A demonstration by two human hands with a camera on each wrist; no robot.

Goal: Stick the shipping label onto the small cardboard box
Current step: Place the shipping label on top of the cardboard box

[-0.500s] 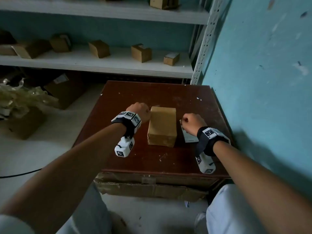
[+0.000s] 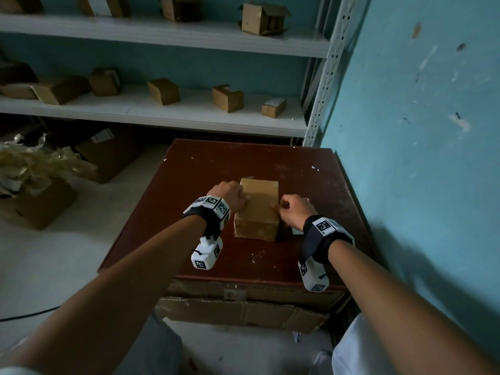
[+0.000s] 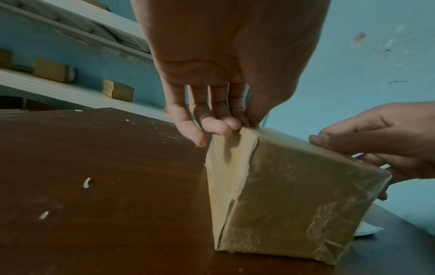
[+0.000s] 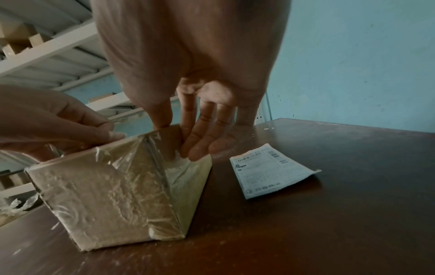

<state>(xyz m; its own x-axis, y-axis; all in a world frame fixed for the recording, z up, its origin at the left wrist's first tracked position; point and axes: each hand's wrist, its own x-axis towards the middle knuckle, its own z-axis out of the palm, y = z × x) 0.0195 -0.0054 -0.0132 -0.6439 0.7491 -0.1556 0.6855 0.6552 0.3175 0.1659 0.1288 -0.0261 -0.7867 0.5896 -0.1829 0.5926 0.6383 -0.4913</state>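
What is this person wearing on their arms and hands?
Bare forearms and bare hands. The left hand and right hand each have a black wrist strap carrying white blocks printed with black square markers; a white camera block hangs under each wrist.

I have both forearms reaching toward twelve o'clock. My left hand pinches at ten o'clock, thumb over curled fingers; my right hand pinches at two o'clock.
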